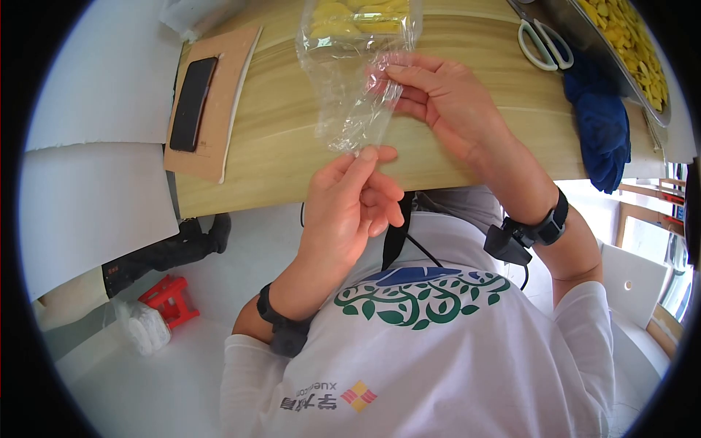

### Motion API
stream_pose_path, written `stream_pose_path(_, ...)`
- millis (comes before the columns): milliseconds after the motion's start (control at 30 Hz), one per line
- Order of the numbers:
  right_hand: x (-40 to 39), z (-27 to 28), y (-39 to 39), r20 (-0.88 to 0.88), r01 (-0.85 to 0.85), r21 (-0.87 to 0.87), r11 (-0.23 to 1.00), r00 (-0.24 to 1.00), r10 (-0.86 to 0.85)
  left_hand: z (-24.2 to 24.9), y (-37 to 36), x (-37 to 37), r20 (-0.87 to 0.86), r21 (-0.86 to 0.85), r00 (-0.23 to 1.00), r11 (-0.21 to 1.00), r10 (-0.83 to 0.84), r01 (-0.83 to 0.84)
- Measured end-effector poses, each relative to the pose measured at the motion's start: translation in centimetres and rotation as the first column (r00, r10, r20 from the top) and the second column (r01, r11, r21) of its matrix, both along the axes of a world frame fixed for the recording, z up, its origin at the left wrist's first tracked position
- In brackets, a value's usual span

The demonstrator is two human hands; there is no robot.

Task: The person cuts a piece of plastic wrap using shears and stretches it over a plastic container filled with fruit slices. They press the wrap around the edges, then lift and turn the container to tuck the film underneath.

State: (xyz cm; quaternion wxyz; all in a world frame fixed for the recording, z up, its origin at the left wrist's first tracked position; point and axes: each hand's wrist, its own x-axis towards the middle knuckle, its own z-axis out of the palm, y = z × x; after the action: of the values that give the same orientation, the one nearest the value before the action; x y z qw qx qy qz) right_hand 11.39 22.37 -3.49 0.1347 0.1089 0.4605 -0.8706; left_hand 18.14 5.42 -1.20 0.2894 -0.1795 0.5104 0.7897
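Observation:
A clear plastic bag [339, 98] lies across the wooden table, its loose, crumpled end toward me. Yellow slices [358, 18] fill its far part at the top edge of the view. My left hand [347, 197] pinches the near tip of the bag between thumb and forefinger, the other fingers loosely curled. On the right side of the same loose film, my right hand [456, 102] grips a gathered fold with thumb and fingers. Part of that fold is hidden behind the fingers.
A dark phone [194, 104] rests on a brown board [230, 102] at the left. At the right are white-handled scissors [544, 45], a dark blue cloth [602, 128] and a metal tray [613, 62] of yellow pieces. A red stool [171, 299] stands below.

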Motion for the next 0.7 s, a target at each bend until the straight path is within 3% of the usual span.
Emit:
stream_pose_path(533,0.2,0.2,-0.1,-0.018,-0.042,0.089,0.995,0.999,0.044,0.3,-0.7,-0.1,0.121,0.168,0.982,0.978,-0.145,0.124)
stream_pose_path(600,0.2,0.6,-0.1,-0.024,-0.041,0.106,0.994,0.999,0.043,0.9,-1.2,-0.2,0.093,0.055,0.915,0.92,-0.392,0.388)
stream_pose_path(633,0.2,0.8,-0.1,-0.023,-0.034,0.117,0.993,0.999,0.037,1.6,-1.6,-0.4,0.084,0.055,0.92,0.924,-0.382,0.379)
stream_pose_path(700,0.0,0.7,0.3,-0.043,-0.056,0.125,0.991,0.997,0.062,3.5,-2.7,-0.9,-0.047,-0.131,0.845,0.842,-0.533,0.524)
